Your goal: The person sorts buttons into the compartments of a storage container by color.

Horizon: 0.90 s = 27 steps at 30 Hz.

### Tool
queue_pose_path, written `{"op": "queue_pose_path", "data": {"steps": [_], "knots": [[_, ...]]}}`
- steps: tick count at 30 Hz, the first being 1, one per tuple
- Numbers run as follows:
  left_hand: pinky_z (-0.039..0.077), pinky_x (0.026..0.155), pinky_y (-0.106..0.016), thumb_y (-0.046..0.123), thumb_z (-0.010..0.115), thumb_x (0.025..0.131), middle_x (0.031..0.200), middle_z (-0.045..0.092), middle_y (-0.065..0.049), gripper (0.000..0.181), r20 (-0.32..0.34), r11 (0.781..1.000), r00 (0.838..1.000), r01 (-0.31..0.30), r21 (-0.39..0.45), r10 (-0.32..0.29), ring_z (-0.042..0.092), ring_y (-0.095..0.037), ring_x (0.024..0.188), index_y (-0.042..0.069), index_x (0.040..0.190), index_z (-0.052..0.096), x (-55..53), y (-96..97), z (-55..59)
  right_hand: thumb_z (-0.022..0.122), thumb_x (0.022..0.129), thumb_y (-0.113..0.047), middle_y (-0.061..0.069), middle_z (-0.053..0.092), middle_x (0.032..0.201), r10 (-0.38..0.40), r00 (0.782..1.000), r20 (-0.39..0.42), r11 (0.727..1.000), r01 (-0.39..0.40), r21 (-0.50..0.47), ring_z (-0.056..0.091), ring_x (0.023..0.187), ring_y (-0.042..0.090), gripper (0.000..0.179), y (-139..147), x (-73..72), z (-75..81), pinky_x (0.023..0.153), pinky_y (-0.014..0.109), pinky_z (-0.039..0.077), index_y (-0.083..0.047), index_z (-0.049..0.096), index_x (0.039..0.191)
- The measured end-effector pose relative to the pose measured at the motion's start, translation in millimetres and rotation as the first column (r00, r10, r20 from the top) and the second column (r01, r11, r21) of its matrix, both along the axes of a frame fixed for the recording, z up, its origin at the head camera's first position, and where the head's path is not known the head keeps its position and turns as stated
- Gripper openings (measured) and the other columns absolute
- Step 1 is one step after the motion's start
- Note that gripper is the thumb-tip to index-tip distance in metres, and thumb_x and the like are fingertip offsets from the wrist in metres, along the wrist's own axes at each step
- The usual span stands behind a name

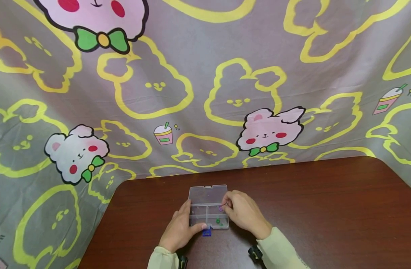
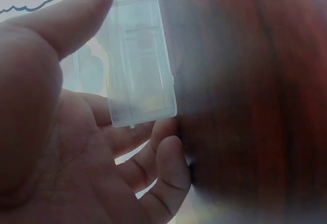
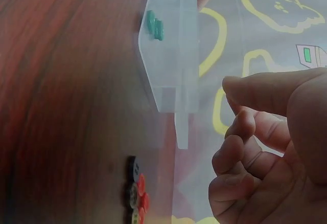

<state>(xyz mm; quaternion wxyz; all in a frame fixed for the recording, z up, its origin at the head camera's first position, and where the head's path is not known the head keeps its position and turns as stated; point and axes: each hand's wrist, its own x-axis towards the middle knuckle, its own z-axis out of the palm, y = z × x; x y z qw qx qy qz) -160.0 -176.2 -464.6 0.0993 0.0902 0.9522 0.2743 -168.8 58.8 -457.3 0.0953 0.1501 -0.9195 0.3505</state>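
Note:
A clear plastic compartment box [image 1: 206,215] sits on the table with its lid [image 1: 208,195] raised at the back. A blue latch [image 1: 206,232] juts from its front edge. My left hand [image 1: 179,228] grips the box's left side, thumb at the front rim; fingers curl beside the box wall [image 2: 143,65] in the left wrist view. Green buttons [image 1: 218,221] lie in the front right compartment. My right hand [image 1: 244,212], fingers bent and thumb near the index tip, is over the back right compartment. A small purple piece [image 1: 220,209] shows right at its fingertips; I cannot tell whether they pinch it.
Several black, red and pale buttons [image 3: 137,193] lie together on the table right of the box, seen in the right wrist view. The brown table [image 1: 326,209] ends against a patterned cloth [image 1: 198,93] hanging behind.

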Motion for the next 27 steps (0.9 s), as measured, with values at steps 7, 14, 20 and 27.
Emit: {"op": "queue_pose_path", "data": {"steps": [7,14,20,27], "knots": [[0.031,0.110,-0.064,0.052,0.075,0.086,0.157,0.032,-0.027,0.102,0.005,1.000,1.000,-0.008,0.004,0.008,0.032,-0.054,0.139,-0.006,0.155,0.027,-0.4,-0.3,-0.1,0.079,0.084,-0.012,-0.012,0.046,0.071,-0.023,1.000,0.009,0.999,0.023,0.027,0.043,0.065,0.005,0.018,6,1.3,2.2,0.058,0.024,0.039,-0.021,0.064,0.080],[0.036,0.109,-0.060,0.052,0.076,0.085,0.157,0.034,-0.025,0.103,-0.003,1.000,1.000,-0.012,0.002,0.012,0.037,-0.047,0.138,-0.006,0.155,0.028,0.1,-0.3,-0.3,0.080,0.084,-0.012,-0.011,0.047,0.071,-0.025,1.000,0.017,0.999,0.025,0.032,0.044,0.065,0.006,0.018,15,3.2,6.2,0.057,0.024,0.039,-0.021,0.065,0.080],[0.037,0.108,-0.059,0.053,0.076,0.085,0.158,0.033,-0.024,0.103,0.010,1.000,1.000,-0.022,0.002,0.022,0.038,-0.044,0.139,-0.004,0.156,0.027,0.1,-0.1,-0.1,0.082,0.083,-0.013,-0.012,0.046,0.070,-0.041,0.999,0.023,0.999,0.040,0.024,0.044,0.064,0.006,0.020,24,5.6,8.6,0.057,0.024,0.039,-0.023,0.065,0.079],[0.037,0.108,-0.060,0.054,0.075,0.085,0.158,0.033,-0.023,0.103,0.016,1.000,1.000,-0.021,-0.006,0.021,0.036,-0.045,0.140,-0.003,0.156,0.028,0.7,0.4,-0.2,0.082,0.084,-0.015,-0.012,0.047,0.071,-0.046,0.998,0.051,0.999,0.045,0.020,0.044,0.064,0.005,0.018,32,8.0,10.3,0.057,0.024,0.039,-0.023,0.065,0.081]]}}
